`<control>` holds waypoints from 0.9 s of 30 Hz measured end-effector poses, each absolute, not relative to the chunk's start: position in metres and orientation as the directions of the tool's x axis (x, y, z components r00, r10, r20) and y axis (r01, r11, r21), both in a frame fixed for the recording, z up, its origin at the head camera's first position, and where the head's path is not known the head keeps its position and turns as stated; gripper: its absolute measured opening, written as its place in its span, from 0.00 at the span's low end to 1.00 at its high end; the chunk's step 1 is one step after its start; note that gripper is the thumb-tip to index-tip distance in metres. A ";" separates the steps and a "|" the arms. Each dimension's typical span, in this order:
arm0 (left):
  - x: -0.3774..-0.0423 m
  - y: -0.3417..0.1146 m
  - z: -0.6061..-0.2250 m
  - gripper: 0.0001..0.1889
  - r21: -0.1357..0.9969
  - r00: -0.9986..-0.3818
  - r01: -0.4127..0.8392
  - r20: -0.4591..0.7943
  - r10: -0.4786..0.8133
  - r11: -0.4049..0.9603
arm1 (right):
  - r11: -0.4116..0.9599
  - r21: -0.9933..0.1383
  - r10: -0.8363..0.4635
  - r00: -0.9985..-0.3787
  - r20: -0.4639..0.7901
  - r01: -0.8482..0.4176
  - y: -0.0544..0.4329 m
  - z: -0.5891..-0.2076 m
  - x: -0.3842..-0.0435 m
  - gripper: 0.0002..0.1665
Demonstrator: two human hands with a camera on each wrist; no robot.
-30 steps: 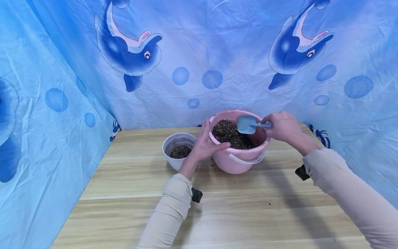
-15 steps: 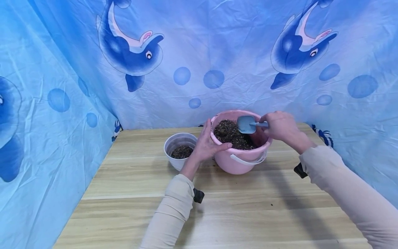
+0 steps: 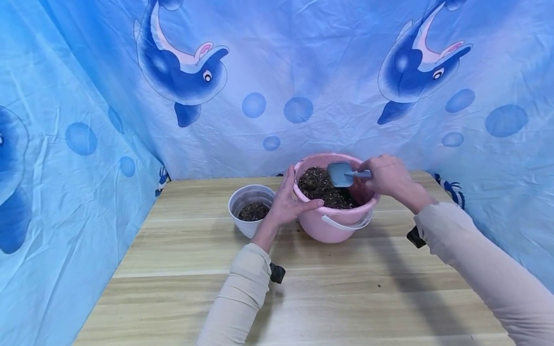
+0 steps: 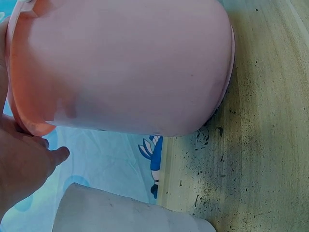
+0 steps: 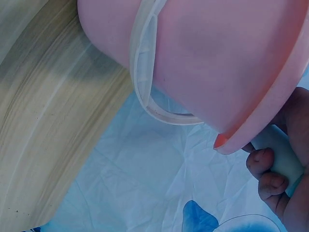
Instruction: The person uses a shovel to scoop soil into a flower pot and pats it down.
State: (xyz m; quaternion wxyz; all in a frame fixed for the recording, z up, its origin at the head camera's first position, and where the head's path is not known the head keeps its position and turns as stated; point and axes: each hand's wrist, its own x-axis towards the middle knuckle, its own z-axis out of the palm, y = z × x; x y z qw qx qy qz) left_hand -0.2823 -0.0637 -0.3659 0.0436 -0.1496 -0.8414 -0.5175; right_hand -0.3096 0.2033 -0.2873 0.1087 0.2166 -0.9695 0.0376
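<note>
A pink bucket [image 3: 324,227] stands on the table, partly filled with dark soil [image 3: 318,185]. My left hand [image 3: 287,199] grips the bucket's left rim, its thumb over the front edge. Above the soil, inside the bucket's mouth, is the blade of a small blue-grey shovel [image 3: 340,174]. My right hand [image 3: 387,175] holds the shovel's handle [image 5: 280,154] with curled fingers, at the bucket's right rim. Left of the bucket sits a white pot [image 3: 242,227] with some soil in its bottom, partly behind my left wrist. Whether the blade touches the soil, I cannot tell.
The wooden table [image 3: 195,298] reaches back to a blue dolphin-print cloth [image 3: 268,57] that also hangs at both sides. Soil crumbs [image 4: 207,179] lie scattered beside the bucket. The bucket's white handle [image 3: 342,224] hangs down at its front.
The shovel blade has shifted slightly left over the soil, with my right hand moving along. My left hand keeps its place on the bucket rim. The head view has turned slightly.
</note>
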 end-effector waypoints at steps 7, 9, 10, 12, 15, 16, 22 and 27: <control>-0.281 -0.063 -0.366 0.67 0.858 -0.950 0.301 0.233 0.206 0.416 | 0.904 -0.016 -0.415 -0.886 0.208 -0.427 0.204 -0.289 -0.310 0.19; -0.281 -0.063 -0.366 0.67 0.859 -0.950 0.301 0.232 0.209 0.413 | 0.902 -0.013 -0.420 -0.885 0.203 -0.431 0.205 -0.290 -0.310 0.20; -0.281 -0.063 -0.366 0.67 0.859 -0.950 0.302 0.233 0.210 0.412 | 0.901 -0.009 -0.424 -0.883 0.202 -0.435 0.205 -0.289 -0.310 0.21; -0.281 -0.063 -0.366 0.67 0.860 -0.949 0.304 0.235 0.211 0.409 | 0.898 -0.001 -0.430 -0.881 0.198 -0.439 0.205 -0.289 -0.310 0.20; -0.281 -0.063 -0.367 0.67 0.861 -0.948 0.307 0.238 0.212 0.406 | 0.896 0.015 -0.438 -0.878 0.191 -0.444 0.204 -0.289 -0.310 0.20; -0.281 -0.063 -0.367 0.67 0.861 -0.948 0.308 0.239 0.212 0.405 | 0.895 0.020 -0.441 -0.877 0.191 -0.446 0.204 -0.289 -0.310 0.19; -0.282 -0.063 -0.367 0.67 0.857 -0.945 0.315 0.246 0.214 0.407 | 0.883 0.033 -0.465 -0.861 0.206 -0.468 0.205 -0.290 -0.309 0.13; -0.282 -0.063 -0.368 0.66 0.861 -0.945 0.316 0.249 0.211 0.399 | 0.860 0.037 -0.504 -0.835 0.220 -0.509 0.205 -0.291 -0.310 0.13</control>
